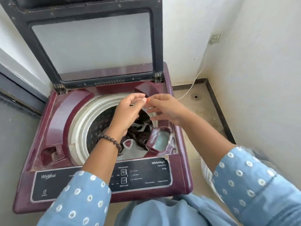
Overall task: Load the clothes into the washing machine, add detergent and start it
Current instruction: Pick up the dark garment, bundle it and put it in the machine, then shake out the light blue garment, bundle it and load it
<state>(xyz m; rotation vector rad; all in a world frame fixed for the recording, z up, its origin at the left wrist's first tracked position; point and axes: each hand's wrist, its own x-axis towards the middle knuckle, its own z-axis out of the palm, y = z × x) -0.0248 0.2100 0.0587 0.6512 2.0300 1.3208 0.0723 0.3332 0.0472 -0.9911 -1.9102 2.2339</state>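
Hands meeting over the loaded drum, a small orange thing between the fingertips.

The maroon top-load washing machine (104,144) is standing with its lid (91,46) raised at the top of the frame, dark and white clothes (138,141) lying in the drum at centre, and the detergent tray (160,140) sitting open just right of them, showing a pale blue inside. The left hand (128,110) and right hand (164,110) are touching fingertips above the drum's far rim; a tiny orange object (148,99), too small to identify, is showing there, seemingly pinched, though by which hand I cannot tell. The tray is lying below and toward the bottom of the frame from that pinch, nearer the right hand.
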